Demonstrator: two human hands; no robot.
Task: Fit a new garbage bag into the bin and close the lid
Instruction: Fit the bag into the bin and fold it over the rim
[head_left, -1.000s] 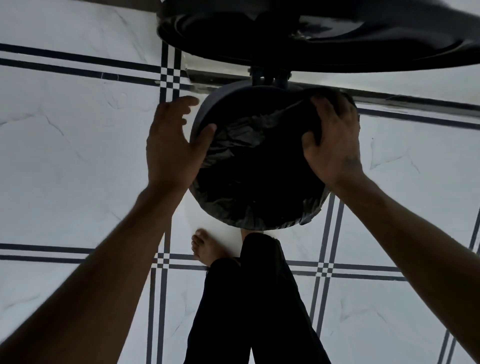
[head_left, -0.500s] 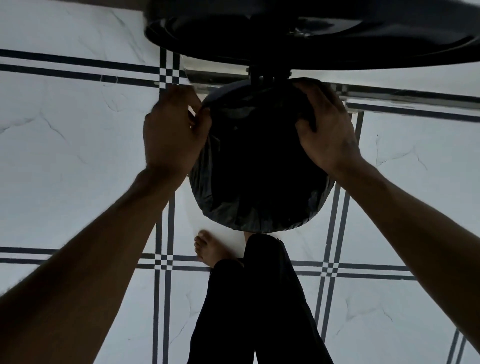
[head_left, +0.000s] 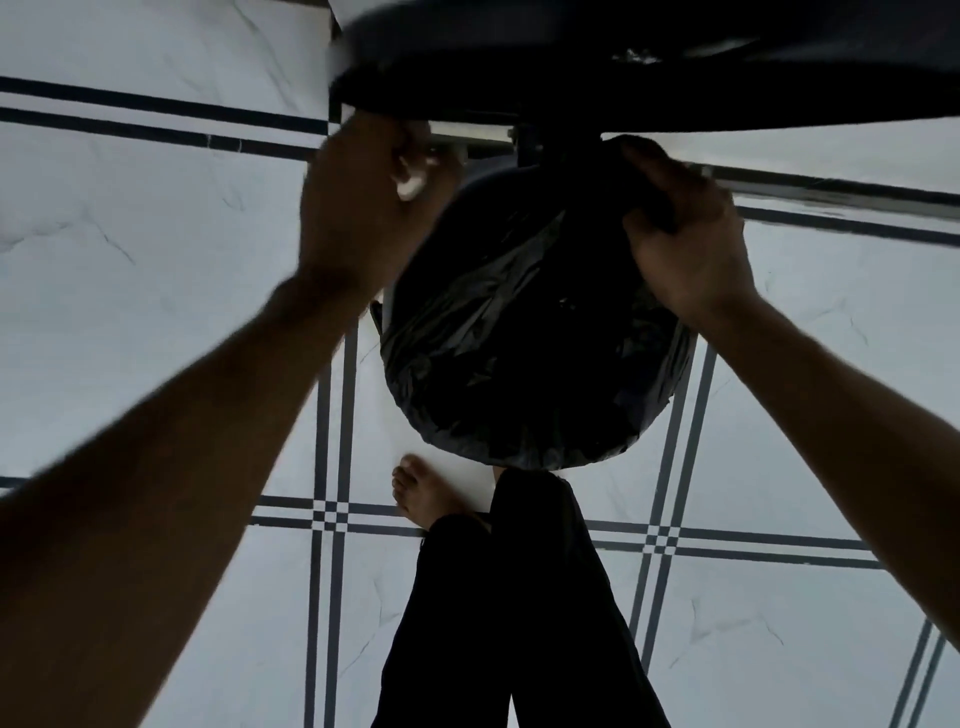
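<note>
A black garbage bag (head_left: 519, 338) lines the round bin, its plastic folded over the near and right rim. A bare grey stretch of the bin's rim (head_left: 480, 181) shows at the far left. The dark round lid (head_left: 623, 67) stands open above the bin, across the top of the view. My right hand (head_left: 685, 244) grips bunched bag plastic at the far right of the rim. My left hand (head_left: 358, 208) is blurred, up at the far left of the rim just under the lid's edge, fingers curled. What it holds is unclear.
The bin stands on white marble-look floor tiles with dark double stripes (head_left: 332, 426). My legs in dark trousers (head_left: 519, 597) and a bare foot (head_left: 421, 493) are right against the bin's near side. A metal strip (head_left: 831, 192) runs along the floor behind it.
My left hand has moved up and away from the bin's left side toward the lid's edge. My right hand stays gripping the bag at the far right rim. The view shifted closer.
</note>
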